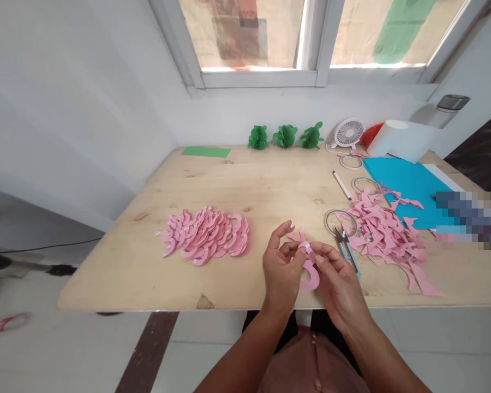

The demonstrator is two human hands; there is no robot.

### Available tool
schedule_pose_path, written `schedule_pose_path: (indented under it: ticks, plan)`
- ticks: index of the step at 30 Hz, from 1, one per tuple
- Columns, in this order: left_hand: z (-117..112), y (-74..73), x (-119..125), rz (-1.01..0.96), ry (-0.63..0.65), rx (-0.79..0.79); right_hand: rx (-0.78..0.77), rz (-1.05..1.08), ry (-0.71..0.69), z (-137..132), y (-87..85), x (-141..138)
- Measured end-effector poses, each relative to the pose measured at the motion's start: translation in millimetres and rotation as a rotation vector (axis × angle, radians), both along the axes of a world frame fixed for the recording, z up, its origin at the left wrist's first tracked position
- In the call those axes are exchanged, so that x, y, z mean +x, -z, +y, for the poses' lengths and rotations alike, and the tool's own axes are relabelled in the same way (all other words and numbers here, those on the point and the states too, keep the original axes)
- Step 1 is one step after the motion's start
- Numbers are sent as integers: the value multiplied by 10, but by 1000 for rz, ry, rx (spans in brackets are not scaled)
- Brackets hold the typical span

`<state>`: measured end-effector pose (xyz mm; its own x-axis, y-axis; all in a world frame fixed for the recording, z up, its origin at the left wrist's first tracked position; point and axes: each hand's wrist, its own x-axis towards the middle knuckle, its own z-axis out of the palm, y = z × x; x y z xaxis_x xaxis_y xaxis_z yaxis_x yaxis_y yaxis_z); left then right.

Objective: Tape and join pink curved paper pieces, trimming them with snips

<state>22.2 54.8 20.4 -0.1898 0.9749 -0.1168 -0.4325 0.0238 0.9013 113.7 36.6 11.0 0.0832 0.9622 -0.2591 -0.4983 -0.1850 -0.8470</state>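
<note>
Both hands meet over the front of the table, holding a curved pink paper cutout (310, 277) between them. My left hand (280, 270) pinches it with thumb and fingers, the index finger raised. From the other side, my right hand (339, 278) grips the same piece with thumb and fingertips. A small whitish patch shows on the paper at the fingertips. Left of my hands lies a heap of similar curved pink paper pieces (213, 234). Thread snips with blue handles (347, 254) lie just right of my right hand.
Pink paper scraps (387, 229) spread at the right beside rolls of tape (341, 222), a white pen (342, 185) and blue sheets (409, 185). Along the wall stand green paper ornaments (285, 136) and a small white fan (348, 134). A green strip (205, 152) lies back left.
</note>
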Motion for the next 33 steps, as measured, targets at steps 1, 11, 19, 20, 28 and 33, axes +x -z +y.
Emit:
schedule_pose_path:
  ticks: [1, 11, 19, 20, 28, 33]
  plan:
    - [0, 0, 0, -4, 1, -1, 3, -3, 2, -1, 2, -2]
    - [9, 5, 6, -22, -10, -20, 29, -46, 17, -22, -27, -38]
    - [19, -5, 7, -11, -21, -16, 72, -153, 48, -46, 29, -33]
    - [20, -8, 6, -10, -23, -14, 75, -160, 47, -49, 34, -31]
    - [6, -19, 1, -43, -14, -20, 80, -155, 59, -56, 65, -33]
    - [1, -32, 6, -40, -26, -19, 73, -191, 73, -68, 88, -37]
